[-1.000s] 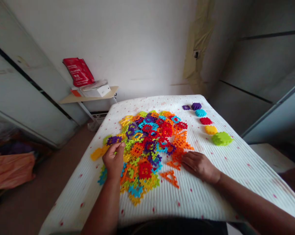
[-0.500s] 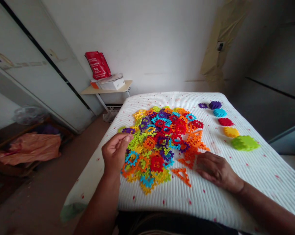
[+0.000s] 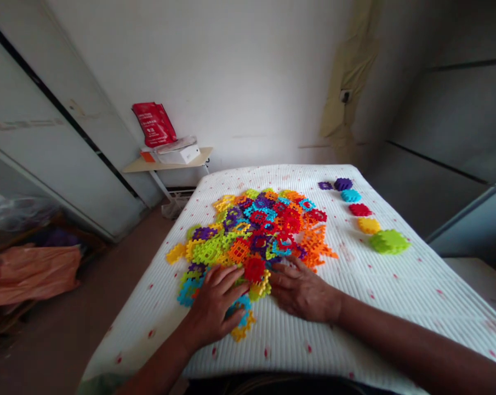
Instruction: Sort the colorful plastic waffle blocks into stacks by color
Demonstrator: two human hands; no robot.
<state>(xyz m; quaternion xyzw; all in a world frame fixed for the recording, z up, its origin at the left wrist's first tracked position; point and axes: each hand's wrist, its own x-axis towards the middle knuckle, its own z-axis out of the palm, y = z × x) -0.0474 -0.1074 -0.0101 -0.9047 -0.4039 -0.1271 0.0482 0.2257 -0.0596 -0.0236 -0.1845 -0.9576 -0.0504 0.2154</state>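
A heap of colourful plastic interlocking building pieces with toothed edges lies on the quilted bed cover. My left hand [image 3: 215, 303] rests on the heap's near left side, fingers spread over blue and yellow pieces. Between my two hands sits a solid-looking red piece [image 3: 255, 270]. My right hand [image 3: 303, 291] lies against the near right edge of the heap, fingers stretched toward a yellow piece [image 3: 264, 284]; its fingertips are partly hidden among the pieces. Orange pieces [image 3: 315, 245] lie beyond my right hand. A yellow piece [image 3: 176, 253] lies at the heap's left edge.
Sorted on the right of the bed cover [image 3: 379, 296] are green [image 3: 389, 241], yellow [image 3: 369, 225], red [image 3: 359, 209], blue [image 3: 350, 196] and purple stacks [image 3: 343, 184], plus a flat purple piece [image 3: 325, 186]. A small table [image 3: 198, 158] holds a red bag [image 3: 154, 125].
My left hand has opened from a pinch and come down onto the near pieces. My right hand has moved left to the heap. The near orange triangles no longer show where they lay.
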